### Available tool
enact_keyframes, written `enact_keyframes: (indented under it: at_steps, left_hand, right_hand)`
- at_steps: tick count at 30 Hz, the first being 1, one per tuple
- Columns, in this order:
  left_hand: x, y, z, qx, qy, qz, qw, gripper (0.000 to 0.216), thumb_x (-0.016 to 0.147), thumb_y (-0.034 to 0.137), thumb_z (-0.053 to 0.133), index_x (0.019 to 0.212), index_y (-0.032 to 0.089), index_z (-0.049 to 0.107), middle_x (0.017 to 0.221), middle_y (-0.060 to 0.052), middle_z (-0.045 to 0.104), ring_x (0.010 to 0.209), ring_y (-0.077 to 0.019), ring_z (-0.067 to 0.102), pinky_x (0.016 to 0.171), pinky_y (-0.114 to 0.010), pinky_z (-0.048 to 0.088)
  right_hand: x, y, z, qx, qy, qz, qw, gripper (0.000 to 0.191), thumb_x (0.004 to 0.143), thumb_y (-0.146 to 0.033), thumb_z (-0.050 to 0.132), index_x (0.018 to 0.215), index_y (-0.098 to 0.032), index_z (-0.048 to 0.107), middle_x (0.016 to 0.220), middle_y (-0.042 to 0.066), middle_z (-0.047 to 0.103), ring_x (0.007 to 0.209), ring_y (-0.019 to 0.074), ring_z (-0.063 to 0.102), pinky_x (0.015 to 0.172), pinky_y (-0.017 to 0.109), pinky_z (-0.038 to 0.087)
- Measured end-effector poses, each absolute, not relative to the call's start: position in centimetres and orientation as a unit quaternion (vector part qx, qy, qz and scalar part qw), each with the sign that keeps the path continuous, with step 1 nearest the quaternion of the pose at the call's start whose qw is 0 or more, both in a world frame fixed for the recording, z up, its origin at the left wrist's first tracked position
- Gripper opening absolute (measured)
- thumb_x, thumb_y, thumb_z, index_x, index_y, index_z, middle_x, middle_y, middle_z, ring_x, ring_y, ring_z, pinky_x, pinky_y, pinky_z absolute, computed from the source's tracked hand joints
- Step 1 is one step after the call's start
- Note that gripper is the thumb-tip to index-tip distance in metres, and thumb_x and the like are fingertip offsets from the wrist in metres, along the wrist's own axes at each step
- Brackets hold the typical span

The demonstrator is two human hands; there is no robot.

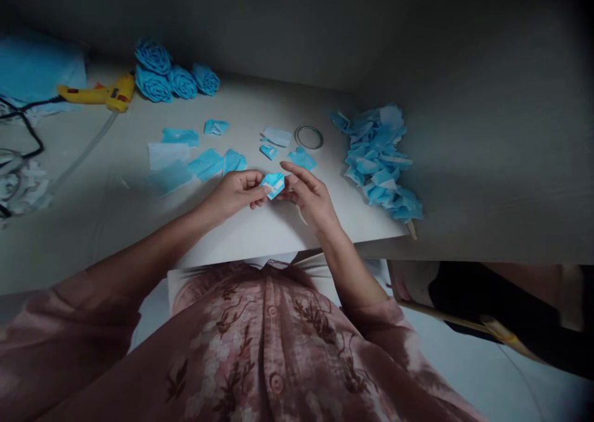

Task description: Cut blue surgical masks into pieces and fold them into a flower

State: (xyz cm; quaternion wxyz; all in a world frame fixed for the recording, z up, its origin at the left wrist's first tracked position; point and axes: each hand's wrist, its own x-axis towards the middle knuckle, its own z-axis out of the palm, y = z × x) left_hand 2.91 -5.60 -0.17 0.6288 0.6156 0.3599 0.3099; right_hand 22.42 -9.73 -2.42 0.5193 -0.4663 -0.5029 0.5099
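Close to the table's front edge, a small folded blue piece (pixel 273 185) with white patches is up between my hands; whether it is paper or thin cloth I cannot tell. My left hand (pixel 234 194) pinches its left side between thumb and fingers. At the right side, my right hand (pixel 312 200) has its thumb and lower fingers against the piece, with the index finger stretched out above it. Just beyond lie another small folded blue piece (pixel 268 152), a pale flat piece (pixel 277 137) and a blue scrap (pixel 302 158).
A yellow glue gun (pixel 104 93) lies at the back left beside several blue rolled flowers (pixel 155 85). Blue pieces (pixel 206 164) lie left of centre. A ring-shaped band (pixel 309 137) sits near a heap of blue petals (pixel 378 162) at the right. Black cable (pixel 32 128) runs along the left.
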Motion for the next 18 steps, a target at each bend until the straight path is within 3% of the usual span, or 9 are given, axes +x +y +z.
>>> enact_keyframes:
  at_steps: [3,6,11,15,18]
  left_hand:
    - [2.91,-5.65,-0.03,0.621,0.361,0.302,0.627,0.027,0.075,0.037,0.074,0.067,0.019,0.057,0.061,0.001,0.061,0.054,-0.0087,0.053,0.052,-0.022,0.043]
    - [2.95,-5.63,0.03,0.627,0.363,0.296,0.622,0.028,0.075,0.038,0.074,0.065,0.019,0.055,0.059,0.002,0.06,0.054,-0.0086,0.053,0.051,-0.022,0.041]
    - [2.91,-5.41,-0.24,0.628,0.365,0.308,0.615,0.033,0.077,0.042,0.074,0.063,0.019,0.055,0.059,0.001,0.059,0.052,-0.0077,0.05,0.05,-0.021,0.039]
    - [2.91,-5.44,-0.47,0.63,0.368,0.301,0.614,0.029,0.076,0.041,0.074,0.066,0.019,0.058,0.059,0.001,0.06,0.053,-0.0086,0.051,0.051,-0.021,0.039]
    - [2.98,-5.58,-0.67,0.648,0.365,0.279,0.607,0.03,0.075,0.041,0.073,0.064,0.02,0.055,0.056,0.002,0.056,0.053,-0.0091,0.049,0.05,-0.022,0.039]
  right_hand:
    - [22.52,-9.64,-2.21,-0.462,-0.494,0.521,0.521,0.054,0.085,-0.056,0.079,0.129,-0.026,0.07,0.096,0.001,0.069,0.086,0.0146,0.066,0.083,0.034,0.06]
    - [22.25,-9.36,-2.39,-0.448,-0.529,0.5,0.52,0.061,0.079,-0.052,0.085,0.131,-0.026,0.068,0.085,-0.002,0.065,0.079,0.0133,0.063,0.078,0.03,0.057]
    - [22.16,-9.03,-2.52,-0.469,-0.533,0.456,0.536,0.06,0.08,-0.055,0.083,0.13,-0.026,0.068,0.079,-0.003,0.059,0.074,0.0127,0.058,0.075,0.029,0.054]
    - [22.45,-9.12,-2.26,-0.482,-0.536,0.459,0.52,0.06,0.085,-0.065,0.074,0.13,-0.026,0.067,0.091,0.001,0.066,0.084,0.0159,0.062,0.08,0.033,0.057]
    - [22.32,-9.17,-2.22,-0.483,-0.56,0.446,0.505,0.068,0.079,-0.069,0.077,0.13,-0.025,0.068,0.102,0.005,0.071,0.088,0.0165,0.062,0.076,0.031,0.053]
